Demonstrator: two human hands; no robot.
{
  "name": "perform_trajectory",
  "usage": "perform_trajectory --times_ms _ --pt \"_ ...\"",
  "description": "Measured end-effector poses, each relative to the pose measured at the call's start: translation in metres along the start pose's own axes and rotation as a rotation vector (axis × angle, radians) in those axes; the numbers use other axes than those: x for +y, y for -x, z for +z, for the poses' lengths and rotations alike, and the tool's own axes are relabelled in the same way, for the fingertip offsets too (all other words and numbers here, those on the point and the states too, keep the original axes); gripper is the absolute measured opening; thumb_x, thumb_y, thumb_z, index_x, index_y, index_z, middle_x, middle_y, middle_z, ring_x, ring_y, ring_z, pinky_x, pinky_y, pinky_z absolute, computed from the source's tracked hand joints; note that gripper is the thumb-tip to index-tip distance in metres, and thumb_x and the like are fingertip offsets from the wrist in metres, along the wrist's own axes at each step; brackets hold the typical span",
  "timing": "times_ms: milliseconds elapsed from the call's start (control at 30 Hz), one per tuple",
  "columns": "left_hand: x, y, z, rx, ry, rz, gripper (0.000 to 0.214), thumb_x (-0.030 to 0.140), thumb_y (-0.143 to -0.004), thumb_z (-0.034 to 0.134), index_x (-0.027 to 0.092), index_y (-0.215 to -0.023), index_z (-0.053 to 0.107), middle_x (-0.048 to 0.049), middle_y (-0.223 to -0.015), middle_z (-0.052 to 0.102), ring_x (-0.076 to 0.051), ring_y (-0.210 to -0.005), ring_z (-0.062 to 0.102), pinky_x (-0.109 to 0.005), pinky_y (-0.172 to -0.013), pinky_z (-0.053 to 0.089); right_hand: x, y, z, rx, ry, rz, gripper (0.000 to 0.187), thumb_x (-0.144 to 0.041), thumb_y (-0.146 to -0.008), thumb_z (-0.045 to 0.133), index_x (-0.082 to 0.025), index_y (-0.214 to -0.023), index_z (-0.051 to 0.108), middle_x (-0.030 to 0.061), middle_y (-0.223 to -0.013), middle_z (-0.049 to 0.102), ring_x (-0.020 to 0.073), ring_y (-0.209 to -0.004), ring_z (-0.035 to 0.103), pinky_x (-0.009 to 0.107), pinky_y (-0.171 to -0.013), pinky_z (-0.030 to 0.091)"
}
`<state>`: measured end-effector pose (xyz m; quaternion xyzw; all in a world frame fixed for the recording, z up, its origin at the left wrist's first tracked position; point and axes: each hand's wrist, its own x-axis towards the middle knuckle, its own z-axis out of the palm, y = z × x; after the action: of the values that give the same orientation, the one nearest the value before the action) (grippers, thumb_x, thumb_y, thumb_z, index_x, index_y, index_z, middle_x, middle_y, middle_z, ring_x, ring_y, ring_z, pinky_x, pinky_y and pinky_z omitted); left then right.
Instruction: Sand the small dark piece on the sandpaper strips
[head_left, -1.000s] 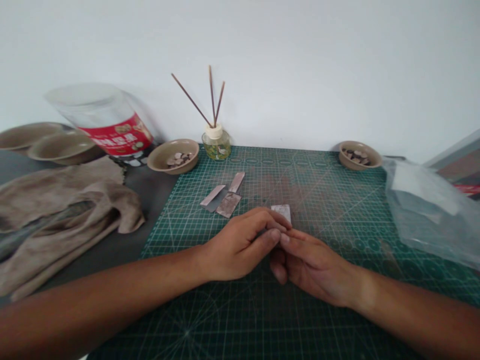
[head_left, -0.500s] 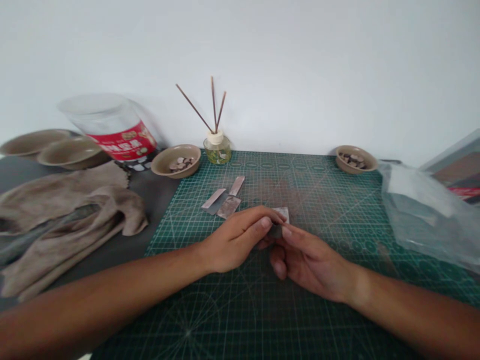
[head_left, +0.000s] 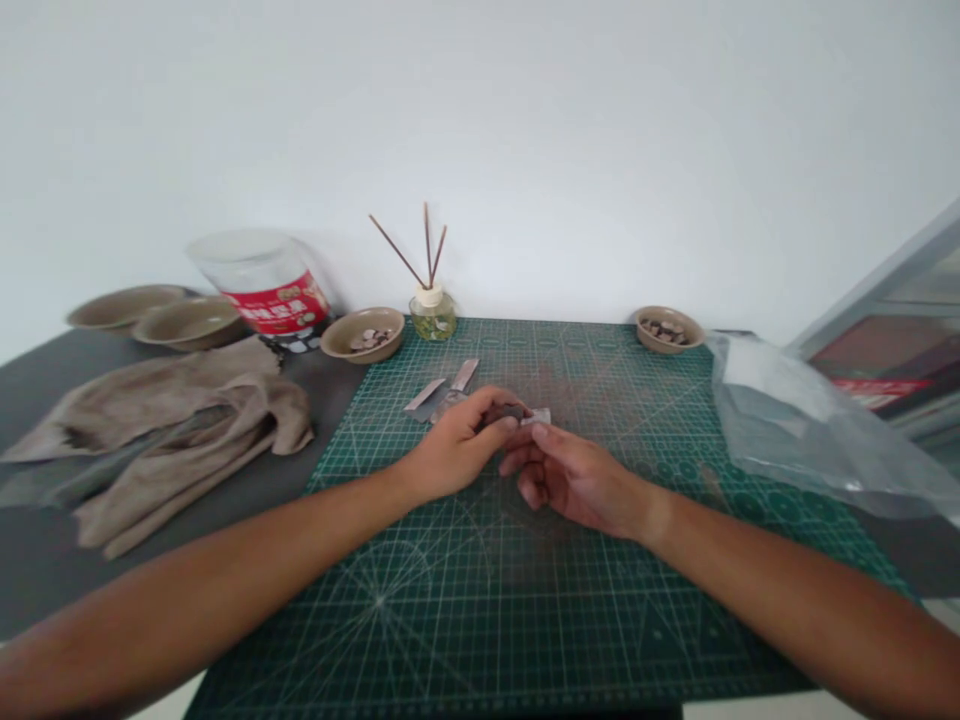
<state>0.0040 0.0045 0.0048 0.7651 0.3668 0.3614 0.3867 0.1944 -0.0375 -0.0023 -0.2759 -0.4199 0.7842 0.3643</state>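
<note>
My left hand (head_left: 459, 445) is closed around a small dark grey piece (head_left: 511, 411), which shows between its thumb and curled forefinger. Close against it on the right is my right hand (head_left: 581, 480), its fingers bent and its fingertips almost meeting the left thumb; what they pinch is hidden. A small pale flat piece (head_left: 538, 416) shows just beyond the right fingertips, apparently lying on the green cutting mat (head_left: 450, 620). Several thin flat strips (head_left: 426, 394) lie on the mat beyond my left hand, partly covered by it.
Small bowls with chips stand at back left (head_left: 346, 345) and back right (head_left: 646, 335). A reed diffuser (head_left: 433, 313) stands between them. On the left are a brown cloth (head_left: 180, 400), a red-labelled jar (head_left: 277, 305) and more bowls (head_left: 120, 305). A clear plastic bag (head_left: 795, 440) lies right.
The view has shifted and shows more of the mat's near edge. My left fingers have curled more around the dark piece, which now sits nearer the left hand than the right.
</note>
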Motion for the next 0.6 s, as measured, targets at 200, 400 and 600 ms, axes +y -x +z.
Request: perform_trajectory --times_ms 200,400,600 --pt "-0.002 -0.009 0.001 0.105 -0.065 -0.098 0.033 0.042 -0.099 0.040 0.016 -0.096 0.061 0.0003 -0.067 0.063 -0.015 -0.063 0.060 -0.027 -0.064 0.047 -0.014 0.006 -0.010 0.214 1.144 -0.551 0.027 -0.043 -0.097 0.053 -0.020 -0.085 0.062 0.0031 -0.079 0.058 0.0188 -0.078 0.053 0.035 -0.078 0.044" --pt "0.001 -0.003 0.003 0.159 -0.183 -0.066 0.038 0.044 -0.101 0.033 0.018 -0.093 0.058 0.0008 -0.066 0.061 -0.015 -0.064 0.058 -0.028 -0.068 0.045 -0.022 0.007 -0.029 0.266 1.646 -0.636 0.053 -0.041 -0.090 0.062 -0.015 -0.136 0.053 0.0193 -0.140 0.049 0.0340 -0.132 0.040 0.053 -0.113 0.029" --pt "0.007 0.003 0.011 0.113 -0.362 0.011 0.035 0.042 -0.100 0.037 0.019 -0.088 0.060 -0.0007 -0.070 0.061 -0.017 -0.070 0.059 -0.029 -0.069 0.043 -0.016 0.004 -0.053 0.102 1.687 -0.486 0.070 -0.047 -0.091 0.059 -0.013 -0.150 0.041 0.0195 -0.155 0.039 0.0344 -0.145 0.030 0.055 -0.120 0.022"
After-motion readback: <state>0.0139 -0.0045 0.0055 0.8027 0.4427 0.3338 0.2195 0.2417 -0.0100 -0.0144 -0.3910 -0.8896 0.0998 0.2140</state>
